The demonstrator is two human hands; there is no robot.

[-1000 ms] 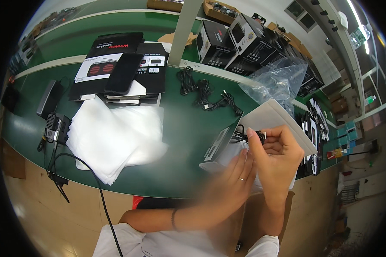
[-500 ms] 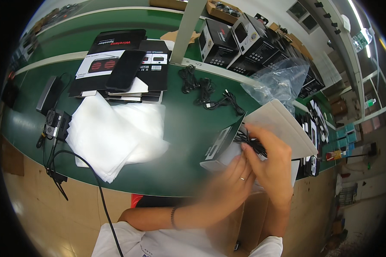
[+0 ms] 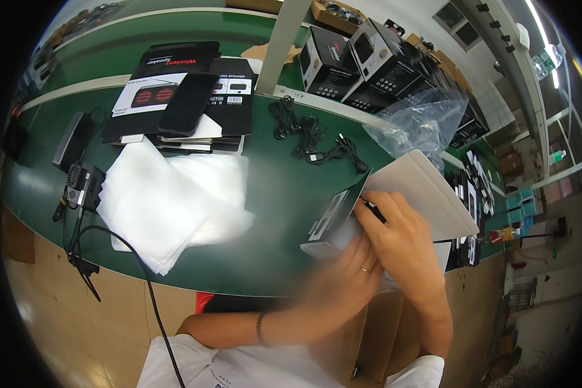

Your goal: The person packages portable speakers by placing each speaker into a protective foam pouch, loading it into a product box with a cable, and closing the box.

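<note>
An open black-and-white carton [image 3: 335,216] stands tilted at the table's near right edge, its pale flap [image 3: 427,194] raised. Inside its mouth is my right hand [image 3: 401,242], fingers curled and closed round a bundled black cable [image 3: 374,211], of which only a dark bit shows. My left hand [image 3: 349,278], partly blurred and wearing a ring, grips the carton's near side with its fingers pressed together. Its fingertips lie close against my right hand. More bundled black cables [image 3: 310,136] lie on the green table beyond the carton.
White sheet sleeves [image 3: 174,200] lie left of centre, before flat printed cartons [image 3: 174,97] with a black slab on top. A small black device [image 3: 84,184] trails a cable off the edge. Boxed speakers [image 3: 375,64] and a clear plastic bag [image 3: 427,123] stand behind a shelf post [image 3: 281,48].
My right hand has shifted deeper over the carton's opening, and the cable bundle is now mostly hidden. My left hand and the carton have hardly moved.
</note>
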